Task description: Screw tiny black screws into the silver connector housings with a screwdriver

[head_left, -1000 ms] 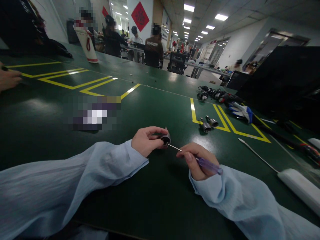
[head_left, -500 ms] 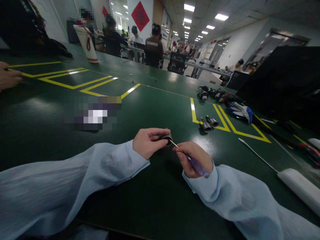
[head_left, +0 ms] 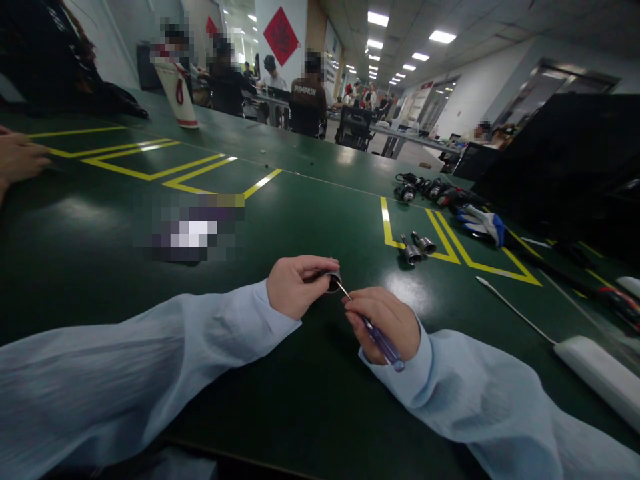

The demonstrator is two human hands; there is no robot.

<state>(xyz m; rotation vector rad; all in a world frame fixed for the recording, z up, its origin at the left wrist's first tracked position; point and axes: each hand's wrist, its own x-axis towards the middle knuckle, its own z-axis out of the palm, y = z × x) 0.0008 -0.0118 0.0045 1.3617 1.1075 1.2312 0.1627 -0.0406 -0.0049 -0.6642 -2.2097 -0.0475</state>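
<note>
Between the thumb and fingers of my left hand [head_left: 296,287] is a small metal cup-shaped part [head_left: 335,283], its open end turned toward my right hand. My right hand [head_left: 385,323] is closed around a screwdriver [head_left: 384,347] with a clear purple handle. The thin shaft points up and left, its tip at the mouth of the metal part; whether it touches the inside is hidden. Two similar cup-shaped metal parts [head_left: 413,254] with stems lie on the green table [head_left: 310,393], beyond my right hand.
Yellow tape marks [head_left: 445,243] outline areas on the table. Farther right lie dark metal parts [head_left: 407,192], a blue-and-white glove [head_left: 481,225] and a white power strip [head_left: 597,373] with a cable. A paper cup [head_left: 176,93] stands back left; another person's hand [head_left: 20,157] rests at the left edge.
My right hand and the screwdriver have shifted slightly left, and the handle end has swung down and left. My left hand still holds the metal part, nearly in place.
</note>
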